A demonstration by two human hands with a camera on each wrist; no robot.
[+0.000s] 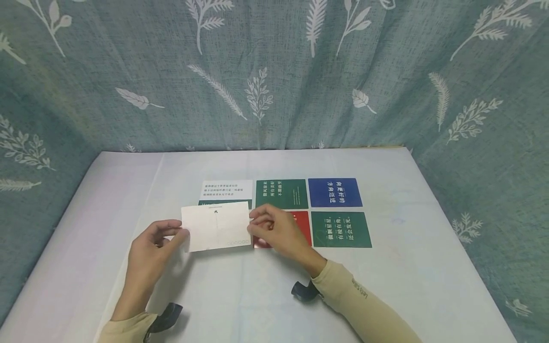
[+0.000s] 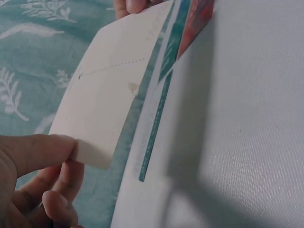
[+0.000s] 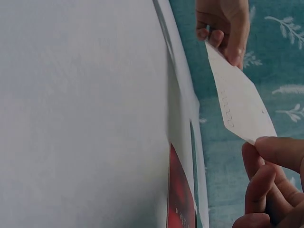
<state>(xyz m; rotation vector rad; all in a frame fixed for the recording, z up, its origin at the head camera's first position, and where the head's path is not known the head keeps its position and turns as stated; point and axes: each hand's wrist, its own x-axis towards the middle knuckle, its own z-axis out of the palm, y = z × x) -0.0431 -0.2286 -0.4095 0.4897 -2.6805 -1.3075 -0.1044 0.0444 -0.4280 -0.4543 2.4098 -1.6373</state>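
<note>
Both hands hold a postcard point(image 1: 218, 227) by its short ends, raised off the table. The side facing me is plain white, with a dotted middle line and a row of small circles. My left hand point(image 1: 151, 247) pinches its left end between thumb and fingers; the thumb point(image 2: 42, 151) lies on the near face. At the other end my right hand point(image 1: 280, 231) pinches the right edge. A red card point(image 1: 304, 226) lies partly hidden behind the right hand. Behind the raised postcard, a white-and-green card point(image 1: 227, 189) is partly covered from view.
A green card point(image 1: 282, 194) and a blue card point(image 1: 335, 192) continue the back row on the white table point(image 1: 257, 295). Another green card point(image 1: 341, 229) lies at the front right. Leaf-patterned blue-green cloth point(image 1: 274, 81) hangs behind and at both sides.
</note>
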